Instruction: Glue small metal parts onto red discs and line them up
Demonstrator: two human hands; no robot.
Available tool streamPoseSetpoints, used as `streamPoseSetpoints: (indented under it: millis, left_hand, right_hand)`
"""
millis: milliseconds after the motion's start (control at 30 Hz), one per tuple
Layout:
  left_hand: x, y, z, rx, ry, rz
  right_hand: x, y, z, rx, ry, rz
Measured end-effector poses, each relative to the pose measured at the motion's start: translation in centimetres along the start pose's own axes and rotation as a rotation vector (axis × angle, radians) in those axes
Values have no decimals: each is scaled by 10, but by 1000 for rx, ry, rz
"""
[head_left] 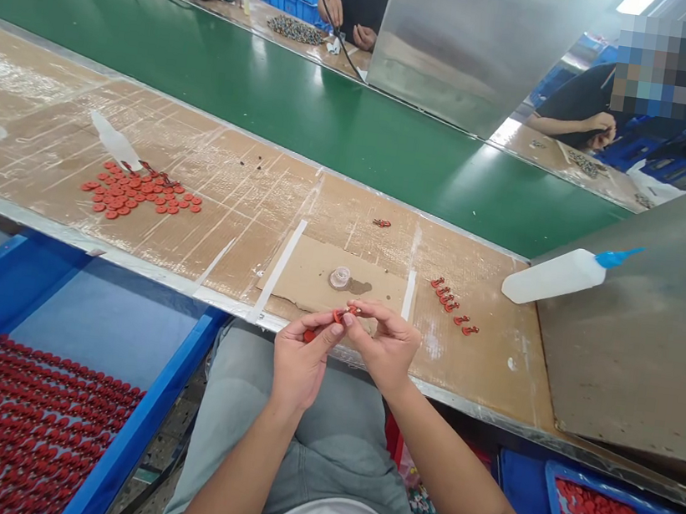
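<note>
Near the table's front edge, my left hand [303, 357] pinches a small red part [339, 315], with another bit of red showing at its fingers. My right hand [386, 343] touches it from the right, its thumb and forefinger closed on a small red piece [353, 311]. Just beyond my fingers, a small clear cup [339, 277] sits on a taped cardboard sheet [309, 274], beside a brown stain. Several red parts with dark stems [451, 305] lie in a slanting row to the right. A few more [381, 223] lie farther back.
Red discs [120, 192] and a white bottle [115, 141] lie left. A blue-tipped bottle [555, 277] leans by a metal panel [655, 332]. Blue trays [174, 386] of red parts flank my legs. Beyond the green belt [217, 63], a person's hands [364, 37] show.
</note>
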State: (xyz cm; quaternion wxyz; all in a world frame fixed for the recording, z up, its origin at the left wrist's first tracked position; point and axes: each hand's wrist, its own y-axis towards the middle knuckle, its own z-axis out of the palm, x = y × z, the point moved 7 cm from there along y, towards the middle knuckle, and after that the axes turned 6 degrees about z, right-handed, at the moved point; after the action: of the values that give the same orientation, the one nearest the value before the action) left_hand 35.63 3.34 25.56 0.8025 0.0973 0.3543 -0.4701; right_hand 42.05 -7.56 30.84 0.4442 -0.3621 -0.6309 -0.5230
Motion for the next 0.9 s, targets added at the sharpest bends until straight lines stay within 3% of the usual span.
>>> streamPoseSetpoints:
  millis: [300, 533, 900]
  left_hand:
    - [1, 1, 0, 34, -14, 10]
    - [3, 1, -1, 48, -38, -13]
    - [13, 1, -1, 117, -135, -120]
  right_hand:
    - [-13, -2, 0, -37, 49, 171]
    - [-15, -2, -2, -43, 97, 208]
    - [0, 0, -1, 89, 150, 48]
